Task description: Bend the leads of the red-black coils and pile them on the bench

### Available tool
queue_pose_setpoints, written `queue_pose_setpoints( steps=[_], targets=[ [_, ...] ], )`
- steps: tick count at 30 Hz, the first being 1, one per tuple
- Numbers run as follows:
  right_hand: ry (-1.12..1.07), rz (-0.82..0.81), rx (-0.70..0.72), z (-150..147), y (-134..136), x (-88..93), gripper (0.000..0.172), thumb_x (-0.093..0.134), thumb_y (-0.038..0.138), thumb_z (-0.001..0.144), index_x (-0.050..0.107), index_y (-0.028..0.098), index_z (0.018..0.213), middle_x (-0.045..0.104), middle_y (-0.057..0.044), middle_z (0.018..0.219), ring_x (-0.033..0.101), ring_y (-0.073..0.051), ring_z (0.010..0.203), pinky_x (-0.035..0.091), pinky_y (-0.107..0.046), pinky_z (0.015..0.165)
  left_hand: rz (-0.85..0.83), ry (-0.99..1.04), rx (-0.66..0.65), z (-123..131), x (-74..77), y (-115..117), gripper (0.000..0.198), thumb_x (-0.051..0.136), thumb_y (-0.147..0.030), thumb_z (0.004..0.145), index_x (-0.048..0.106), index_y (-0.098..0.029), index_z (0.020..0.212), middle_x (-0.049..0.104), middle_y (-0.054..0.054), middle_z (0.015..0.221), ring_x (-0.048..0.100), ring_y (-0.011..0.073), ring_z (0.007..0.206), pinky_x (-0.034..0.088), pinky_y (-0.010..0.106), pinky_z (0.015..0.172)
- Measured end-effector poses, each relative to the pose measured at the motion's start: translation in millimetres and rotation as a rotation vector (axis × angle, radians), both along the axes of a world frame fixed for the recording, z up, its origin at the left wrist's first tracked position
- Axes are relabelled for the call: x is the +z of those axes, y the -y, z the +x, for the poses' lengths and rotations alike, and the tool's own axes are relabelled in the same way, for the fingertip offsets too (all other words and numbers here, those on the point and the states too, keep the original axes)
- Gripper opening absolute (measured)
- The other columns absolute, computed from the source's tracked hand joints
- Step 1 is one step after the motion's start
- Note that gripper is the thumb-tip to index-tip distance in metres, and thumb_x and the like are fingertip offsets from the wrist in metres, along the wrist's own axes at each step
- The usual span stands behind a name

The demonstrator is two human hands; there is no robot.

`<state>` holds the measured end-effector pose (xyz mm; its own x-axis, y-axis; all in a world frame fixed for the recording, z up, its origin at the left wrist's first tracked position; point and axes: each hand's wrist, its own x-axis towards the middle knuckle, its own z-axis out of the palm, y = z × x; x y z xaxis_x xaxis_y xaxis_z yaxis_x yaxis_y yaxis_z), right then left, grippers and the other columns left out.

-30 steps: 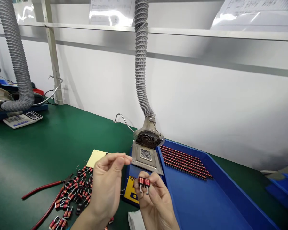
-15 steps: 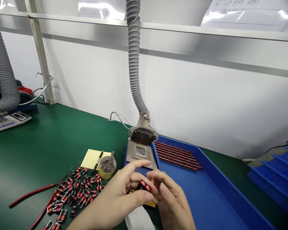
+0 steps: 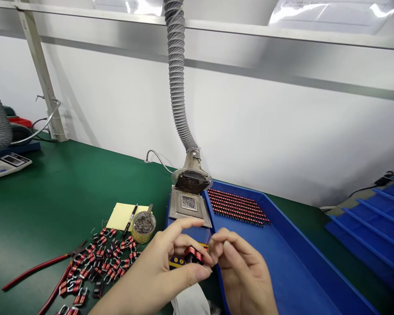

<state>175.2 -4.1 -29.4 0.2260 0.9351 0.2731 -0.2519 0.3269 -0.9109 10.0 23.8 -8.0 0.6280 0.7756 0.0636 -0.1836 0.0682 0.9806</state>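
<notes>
Between thumb and fingers of my left hand [image 3: 164, 271] is a small wire-wound coil [image 3: 193, 254], red windings on a black body. My right hand [image 3: 244, 271] is just to its right, thumb and fingertips pinched together. Whatever those fingertips hold, if anything, is too small to make out. Several similar coils [image 3: 100, 262] with bare bent leads lie in a loose heap left of my left forearm. Beyond my hands sits a metal-topped solder pot [image 3: 175, 210] with a square bath, partly covered by my left fingers.
Red-handled pliers [image 3: 36, 271] lie by the heap. A tub of grey bits [image 3: 144, 228], a pen [image 3: 130, 221] and yellow paper [image 3: 115, 215] are behind it. Coils in rows [image 3: 236, 206] fill the far end of a blue tray [image 3: 302, 262]. A fume hose [image 3: 177, 83] hangs above the pot.
My right hand has drawn slightly away from the coil to the right, its fingers now pinched. The coil stays in my left hand. The whole view has shifted a little.
</notes>
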Motion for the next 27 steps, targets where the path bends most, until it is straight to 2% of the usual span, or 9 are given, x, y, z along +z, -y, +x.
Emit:
queue_pose_setpoints(
  steps=[2,4,11,18,22,27],
  targets=[
    [0.104,-0.004,0.079,-2,0,-2.0,0.017,0.075,0.04,0.08,0.077,0.023,0.081,0.058,-0.001,0.067,0.055,-0.013,0.059,0.046,-0.023,0.055,-0.004,-0.02,0.009,-1,-0.6,0,0.051,0.068,-0.021,0.082,0.052,-0.031,0.129,0.07,0.002,0.1,0.062,0.0208,0.102,0.047,0.031,0.085],
    [0.13,0.015,0.116,-6,0,-2.8,0.016,0.074,0.037,0.081,0.075,0.023,0.075,0.057,-0.001,0.066,0.053,-0.012,0.056,0.044,-0.022,0.053,0.002,-0.018,0.01,-1,-2.6,0,0.052,0.068,-0.022,0.081,0.052,-0.031,0.13,0.07,0.002,0.102,0.061,0.0216,0.103,0.046,0.032,0.087],
    [0.121,-0.002,0.058,-11,-1,-1.9,0.024,0.072,0.037,0.083,0.07,0.02,0.066,0.053,0.001,0.062,0.049,-0.011,0.055,0.041,-0.022,0.052,0.021,-0.003,0.04,2,-6.4,2,0.048,0.069,-0.022,0.08,0.056,-0.028,0.125,0.07,0.002,0.1,0.062,0.0198,0.097,0.046,0.03,0.085],
    [0.143,-0.036,0.062,-11,-1,-2.2,0.02,0.073,0.038,0.082,0.074,0.022,0.07,0.056,0.001,0.065,0.052,-0.011,0.056,0.044,-0.022,0.053,0.046,-0.039,0.102,1,-0.6,4,0.049,0.069,-0.019,0.077,0.058,-0.029,0.123,0.072,0.0,0.097,0.063,0.0194,0.097,0.045,0.028,0.086],
    [0.143,-0.034,0.048,-11,-1,-2.2,0.023,0.073,0.038,0.082,0.072,0.021,0.067,0.055,0.001,0.063,0.051,-0.011,0.056,0.044,-0.022,0.054,0.066,-0.036,0.074,1,-1.5,3,0.046,0.068,-0.021,0.079,0.058,-0.03,0.123,0.072,0.0,0.096,0.062,0.0198,0.096,0.046,0.028,0.085],
    [0.103,-0.026,0.038,-15,0,-2.7,0.025,0.072,0.036,0.084,0.069,0.02,0.065,0.052,0.002,0.062,0.049,-0.01,0.056,0.042,-0.021,0.055,-0.013,0.021,0.092,3,-7.0,5,0.047,0.069,-0.019,0.079,0.057,-0.027,0.124,0.067,0.002,0.095,0.061,0.0192,0.094,0.047,0.029,0.085]
  ],
)
